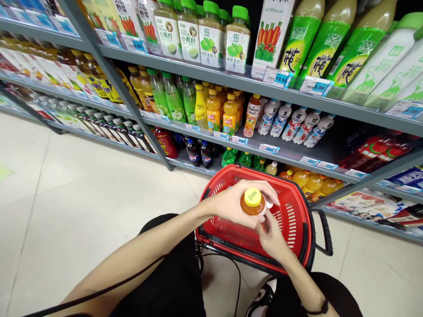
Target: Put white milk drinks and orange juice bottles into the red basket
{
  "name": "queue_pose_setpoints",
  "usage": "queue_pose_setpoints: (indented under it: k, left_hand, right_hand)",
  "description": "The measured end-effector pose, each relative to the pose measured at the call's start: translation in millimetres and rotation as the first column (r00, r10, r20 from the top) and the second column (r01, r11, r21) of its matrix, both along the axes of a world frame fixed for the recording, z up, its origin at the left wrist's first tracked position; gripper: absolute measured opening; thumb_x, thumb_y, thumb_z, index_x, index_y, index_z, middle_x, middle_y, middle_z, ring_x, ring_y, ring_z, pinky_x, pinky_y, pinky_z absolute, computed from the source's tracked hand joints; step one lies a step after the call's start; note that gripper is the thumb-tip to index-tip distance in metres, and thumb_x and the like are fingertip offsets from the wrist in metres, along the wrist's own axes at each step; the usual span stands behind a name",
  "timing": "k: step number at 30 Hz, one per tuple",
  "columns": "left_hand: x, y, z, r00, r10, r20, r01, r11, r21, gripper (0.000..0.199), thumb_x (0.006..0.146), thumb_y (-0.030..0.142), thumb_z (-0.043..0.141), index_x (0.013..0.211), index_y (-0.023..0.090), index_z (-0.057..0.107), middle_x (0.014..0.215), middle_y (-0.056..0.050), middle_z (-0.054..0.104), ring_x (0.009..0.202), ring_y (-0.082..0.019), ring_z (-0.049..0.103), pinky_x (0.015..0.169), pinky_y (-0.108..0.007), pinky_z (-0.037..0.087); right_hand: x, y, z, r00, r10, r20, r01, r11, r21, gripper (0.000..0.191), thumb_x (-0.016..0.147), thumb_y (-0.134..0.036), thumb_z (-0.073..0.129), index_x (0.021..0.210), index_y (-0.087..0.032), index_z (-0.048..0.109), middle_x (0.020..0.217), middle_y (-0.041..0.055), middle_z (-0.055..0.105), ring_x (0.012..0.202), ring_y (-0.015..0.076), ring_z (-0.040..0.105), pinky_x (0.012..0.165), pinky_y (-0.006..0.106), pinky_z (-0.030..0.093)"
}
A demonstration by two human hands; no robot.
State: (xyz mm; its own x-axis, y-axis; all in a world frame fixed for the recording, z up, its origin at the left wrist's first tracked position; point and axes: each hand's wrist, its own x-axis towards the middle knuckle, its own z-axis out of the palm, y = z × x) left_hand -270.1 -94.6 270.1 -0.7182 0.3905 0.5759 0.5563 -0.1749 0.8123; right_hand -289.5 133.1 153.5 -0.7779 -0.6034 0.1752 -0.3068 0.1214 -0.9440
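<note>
A bottle with a yellow cap and amber contents (253, 201) is held upright above a red shopping basket (228, 237). My left hand (233, 203) wraps round the bottle from the left, fingers curling over its far side. On the near right side, my right hand (271, 233) is closed at the bottle's lower part, its fingertips partly hidden behind it. Something small and white shows beside the bottle at the right fingertips, too small to identify.
Shelves of drinks with price tags (277, 77) rise behind the basket. Small bottles (253, 115) stand on the middle shelf. The basket's black handle (325, 233) sticks out to the right. A black cable (132, 275) crosses over my left arm and legs.
</note>
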Motion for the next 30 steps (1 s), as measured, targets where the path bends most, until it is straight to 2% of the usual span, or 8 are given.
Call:
queue_pose_setpoints:
  k: [8,13,26,28,30]
  left_hand:
    - [1,0,0.9,1.000,0.016,0.007,-0.016,1.000,-0.007,0.039,0.073,0.017,0.073,0.112,0.017,0.072,0.112,-0.011,0.070,0.103,-0.023,0.067,0.097,-0.038,0.054]
    - [1,0,0.3,1.000,0.025,0.015,-0.025,1.000,-0.006,0.038,0.073,0.017,0.073,0.111,0.017,0.073,0.112,-0.011,0.070,0.102,-0.023,0.067,0.096,-0.038,0.054]
    - [1,-1,0.5,0.999,0.015,0.042,-0.015,1.000,-0.004,0.038,0.070,0.013,0.074,0.108,0.018,0.073,0.111,-0.010,0.070,0.101,-0.022,0.067,0.096,-0.037,0.054]
    - [-1,-1,-2.0,0.993,0.008,0.116,-0.015,0.998,0.055,0.034,0.071,0.013,0.075,0.105,0.017,0.074,0.106,-0.010,0.071,0.096,-0.020,0.068,0.091,-0.035,0.056]
    - [-6,0,-6.0,0.970,0.016,0.243,-0.070,0.974,0.216,0.024,0.073,0.016,0.077,0.097,0.015,0.073,0.096,-0.008,0.072,0.087,-0.019,0.070,0.082,-0.032,0.058]
  right_hand:
    - [-1,0,-0.7,1.000,0.016,-0.004,-0.016,1.000,0.000,0.056,0.104,-0.041,0.064,0.155,-0.026,0.047,0.160,0.0159,0.047,0.151,0.0358,0.042,0.126,0.065,0.030]
    - [-2,0,-0.3,1.000,0.028,-0.011,-0.028,1.000,-0.001,0.055,0.104,-0.041,0.064,0.154,-0.025,0.049,0.159,0.0158,0.049,0.148,0.0353,0.046,0.126,0.062,0.033]
    - [0,-2,0.6,0.997,-0.041,0.065,0.041,0.999,-0.004,0.058,0.098,-0.051,0.070,0.148,-0.025,0.056,0.157,0.0139,0.052,0.148,0.0336,0.047,0.126,0.058,0.034]
    - [2,-5,8.4,0.993,-0.042,0.112,0.046,0.998,-0.036,0.061,0.096,-0.054,0.073,0.146,-0.024,0.059,0.153,0.0138,0.057,0.145,0.0335,0.051,0.124,0.055,0.038]
    - [4,-9,19.7,0.982,-0.025,0.185,0.039,0.997,-0.073,0.060,0.092,-0.055,0.077,0.141,-0.022,0.065,0.144,0.0135,0.064,0.136,0.0335,0.059,0.120,0.052,0.045]
